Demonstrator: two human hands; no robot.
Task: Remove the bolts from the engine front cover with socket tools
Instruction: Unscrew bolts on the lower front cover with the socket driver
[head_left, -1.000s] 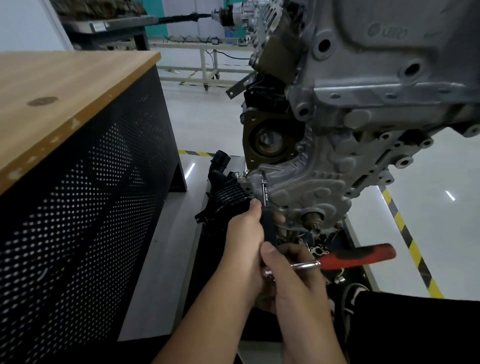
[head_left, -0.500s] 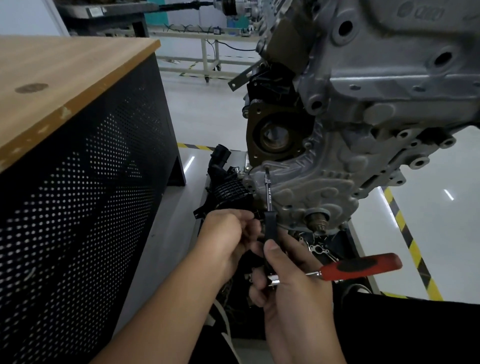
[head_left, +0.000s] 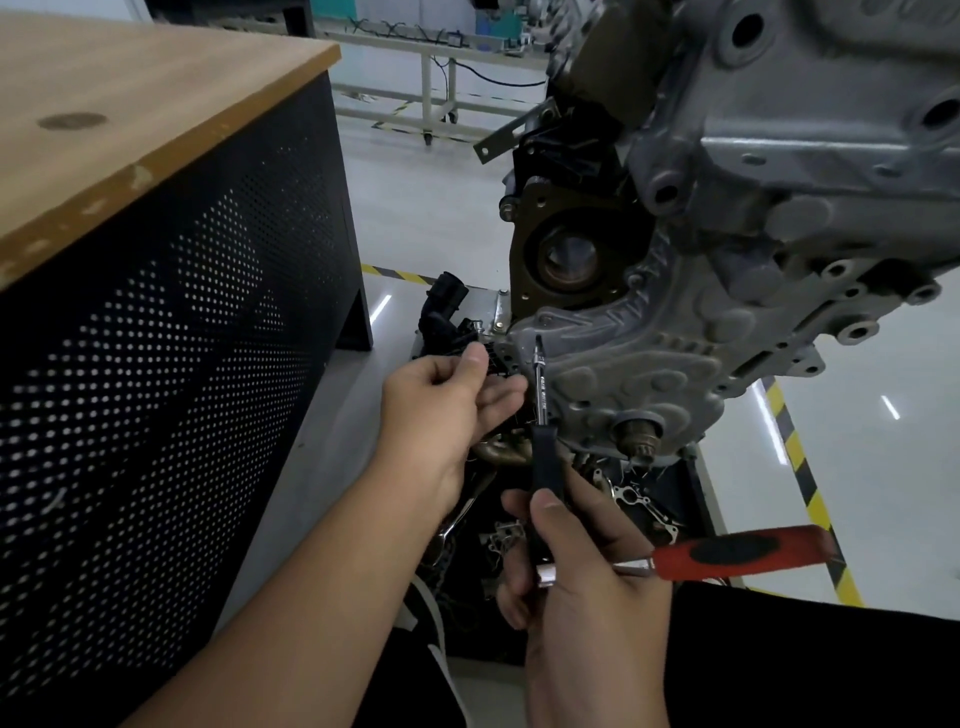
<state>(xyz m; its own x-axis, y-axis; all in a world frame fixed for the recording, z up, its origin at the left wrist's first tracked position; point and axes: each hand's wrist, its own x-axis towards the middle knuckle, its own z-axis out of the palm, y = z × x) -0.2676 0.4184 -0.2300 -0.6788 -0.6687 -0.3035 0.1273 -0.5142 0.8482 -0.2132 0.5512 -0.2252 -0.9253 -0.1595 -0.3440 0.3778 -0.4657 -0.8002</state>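
Note:
The grey engine front cover (head_left: 649, 364) hangs at the right, low on the engine. A thin socket extension (head_left: 540, 384) points up at a spot on the cover's left edge, with a black shaft (head_left: 545, 467) below it. My right hand (head_left: 582, 571) grips that black shaft at the ratchet head, thumb on top. The ratchet's red handle (head_left: 743, 558) sticks out to the right. My left hand (head_left: 447, 410) hovers just left of the extension, fingers relaxed and holding nothing, fingertips close to the bar.
A wood-topped workbench with a black perforated side (head_left: 156, 364) fills the left. A black tray (head_left: 644, 504) of loose metal parts lies under the engine. The crank stub (head_left: 639, 436) protrudes from the cover. Yellow-black floor tape (head_left: 800, 467) runs at the right.
My left hand has let go of the tool near my right hand and moved up and left beside the extension. My right hand keeps its grip on the ratchet.

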